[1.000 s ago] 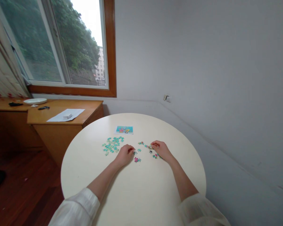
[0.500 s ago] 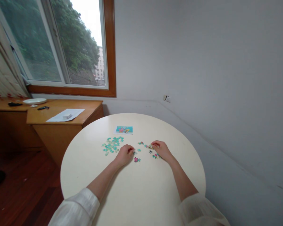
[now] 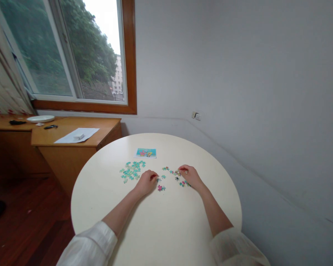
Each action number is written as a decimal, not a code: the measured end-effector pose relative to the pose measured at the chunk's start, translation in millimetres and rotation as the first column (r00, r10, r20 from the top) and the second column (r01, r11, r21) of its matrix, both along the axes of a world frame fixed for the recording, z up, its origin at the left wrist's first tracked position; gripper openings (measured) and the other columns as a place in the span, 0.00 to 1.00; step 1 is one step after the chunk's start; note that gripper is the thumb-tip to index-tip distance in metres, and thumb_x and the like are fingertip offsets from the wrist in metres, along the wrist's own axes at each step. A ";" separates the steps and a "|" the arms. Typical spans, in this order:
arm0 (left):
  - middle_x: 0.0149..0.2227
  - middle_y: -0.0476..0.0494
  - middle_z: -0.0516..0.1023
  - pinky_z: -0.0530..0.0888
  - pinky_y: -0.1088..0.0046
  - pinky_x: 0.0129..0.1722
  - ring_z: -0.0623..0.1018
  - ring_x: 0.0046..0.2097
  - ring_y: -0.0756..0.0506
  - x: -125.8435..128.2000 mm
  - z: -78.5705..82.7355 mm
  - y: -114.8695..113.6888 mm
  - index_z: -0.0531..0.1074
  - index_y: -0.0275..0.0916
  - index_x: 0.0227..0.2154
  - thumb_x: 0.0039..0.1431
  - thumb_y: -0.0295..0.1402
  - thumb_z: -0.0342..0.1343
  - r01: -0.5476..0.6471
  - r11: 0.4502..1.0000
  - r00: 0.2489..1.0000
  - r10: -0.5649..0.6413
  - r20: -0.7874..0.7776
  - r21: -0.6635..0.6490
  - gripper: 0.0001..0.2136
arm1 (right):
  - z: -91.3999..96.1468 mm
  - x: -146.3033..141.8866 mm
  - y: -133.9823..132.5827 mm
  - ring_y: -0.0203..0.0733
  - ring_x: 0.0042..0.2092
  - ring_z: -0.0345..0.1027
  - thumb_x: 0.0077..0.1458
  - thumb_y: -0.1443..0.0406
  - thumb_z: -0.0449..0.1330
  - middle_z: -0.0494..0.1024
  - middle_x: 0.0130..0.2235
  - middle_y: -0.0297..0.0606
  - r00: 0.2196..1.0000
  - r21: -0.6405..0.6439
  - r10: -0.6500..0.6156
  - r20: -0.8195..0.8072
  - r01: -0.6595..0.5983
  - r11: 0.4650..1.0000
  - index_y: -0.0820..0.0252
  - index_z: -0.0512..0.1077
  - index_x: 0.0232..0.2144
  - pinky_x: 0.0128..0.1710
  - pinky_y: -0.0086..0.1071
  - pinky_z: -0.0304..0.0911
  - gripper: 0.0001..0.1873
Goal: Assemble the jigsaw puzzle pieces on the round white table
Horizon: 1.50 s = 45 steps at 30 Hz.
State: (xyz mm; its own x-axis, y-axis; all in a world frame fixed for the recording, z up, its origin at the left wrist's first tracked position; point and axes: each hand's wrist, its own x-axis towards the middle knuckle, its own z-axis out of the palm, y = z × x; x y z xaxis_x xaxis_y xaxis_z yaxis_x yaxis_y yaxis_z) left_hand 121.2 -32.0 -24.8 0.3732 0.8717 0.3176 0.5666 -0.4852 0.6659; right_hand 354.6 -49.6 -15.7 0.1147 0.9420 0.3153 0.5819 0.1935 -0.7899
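Observation:
Small jigsaw pieces lie on a round cream table point(image 3: 166, 225). My left hand point(image 3: 146, 181) rests on the table with its fingers curled, the fingertips pinched at a small piece beside a pink piece point(image 3: 161, 188). A cluster of teal pieces point(image 3: 131, 171) lies just left of it. My right hand point(image 3: 190, 175) is curled too, its fingertips pinching a piece among mixed coloured pieces point(image 3: 180, 181). A small reference picture card point(image 3: 146, 152) lies farther back on the table.
A wooden desk point(image 3: 72, 142) stands to the left under the window, with a sheet of paper point(image 3: 77, 135), a white plate point(image 3: 40, 119) and small dark items. A grey wall with a socket point(image 3: 196, 116) runs close behind and right of the table.
Nothing has visibly moved apart from a slight shift of the view; both hands stay at the same pieces.

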 end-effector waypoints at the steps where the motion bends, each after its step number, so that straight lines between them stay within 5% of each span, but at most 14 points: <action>1: 0.31 0.43 0.76 0.67 0.74 0.35 0.72 0.33 0.48 0.0 -0.7 0.5 0.75 0.35 0.30 0.52 0.26 0.49 0.001 1.000 1.000 -0.001 -0.002 0.003 0.08 | -0.1 0.5 0.4 0.38 0.31 0.67 0.42 0.62 0.54 0.75 0.27 0.36 1.000 -0.001 -0.009 -0.020 0.009 1.000 0.60 0.70 0.24 0.35 0.32 0.61 0.08; 9: 0.31 0.43 0.75 0.67 0.74 0.35 0.72 0.33 0.49 -0.5 -2.7 1.0 0.74 0.35 0.30 0.53 0.27 0.50 0.001 1.000 1.000 -0.001 0.000 0.008 0.08 | -2.8 6.4 4.7 0.37 0.29 0.68 0.39 0.63 0.56 0.74 0.25 0.35 0.976 -0.033 -0.052 -0.213 0.046 0.998 0.60 0.67 0.24 0.30 0.30 0.62 0.07; 26: 0.32 0.43 0.75 0.68 0.73 0.36 0.72 0.34 0.48 -1.7 -3.9 1.9 0.74 0.35 0.31 0.52 0.27 0.50 0.004 1.000 1.000 -0.004 0.005 -0.001 0.08 | -12.2 32.9 10.1 0.38 0.32 0.68 0.45 0.65 0.50 0.76 0.29 0.37 0.980 0.039 -0.197 0.036 0.196 0.980 0.60 0.72 0.28 0.34 0.31 0.62 0.12; 45: 0.31 0.43 0.75 0.67 0.74 0.36 0.72 0.34 0.49 -2.4 -2.2 1.4 0.75 0.35 0.30 0.52 0.25 0.50 0.007 1.000 1.000 -0.007 -0.008 0.003 0.08 | -15.4 41.7 11.6 0.38 0.30 0.70 0.43 0.67 0.54 0.77 0.28 0.38 0.970 -0.028 -0.243 0.010 0.244 0.969 0.61 0.74 0.28 0.33 0.32 0.64 0.10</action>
